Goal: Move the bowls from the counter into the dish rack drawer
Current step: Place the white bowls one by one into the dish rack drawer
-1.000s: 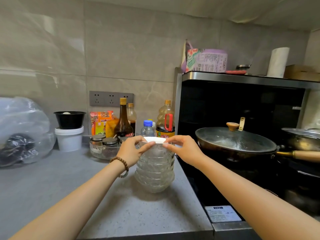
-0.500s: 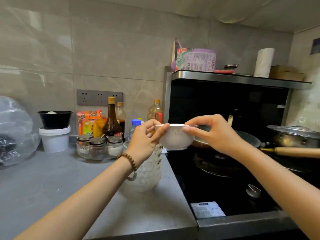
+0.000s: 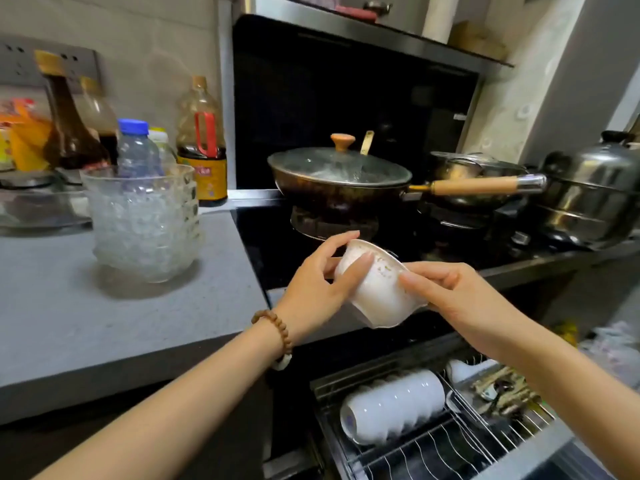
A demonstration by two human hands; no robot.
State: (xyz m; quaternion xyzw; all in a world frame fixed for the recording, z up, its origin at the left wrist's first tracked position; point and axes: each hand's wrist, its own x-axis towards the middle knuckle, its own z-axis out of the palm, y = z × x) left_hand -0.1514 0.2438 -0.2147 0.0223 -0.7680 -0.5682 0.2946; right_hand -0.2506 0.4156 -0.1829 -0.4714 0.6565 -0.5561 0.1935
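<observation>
A white bowl (image 3: 379, 292) is tilted on its side in front of the stove edge, held by both hands. My left hand (image 3: 317, 285) grips its left side and base; my right hand (image 3: 446, 292) pinches its right rim. Below stands the open dish rack drawer (image 3: 433, 452), a wire rack with a row of white bowls (image 3: 391, 405) lying on edge. A stack of clear glass bowls (image 3: 145, 220) stands on the grey counter (image 3: 104, 323) to the left.
A lidded wok (image 3: 337, 178) with a wooden handle sits on the black stove, other steel pots (image 3: 588, 192) to its right. Sauce and water bottles (image 3: 201, 143) line the wall behind the glass stack. Cutlery (image 3: 502, 393) lies in the drawer's right side.
The white bowl came off the glass stack, moved right and down, and tipped from upright onto its side. The view dropped, so the open drawer now shows.
</observation>
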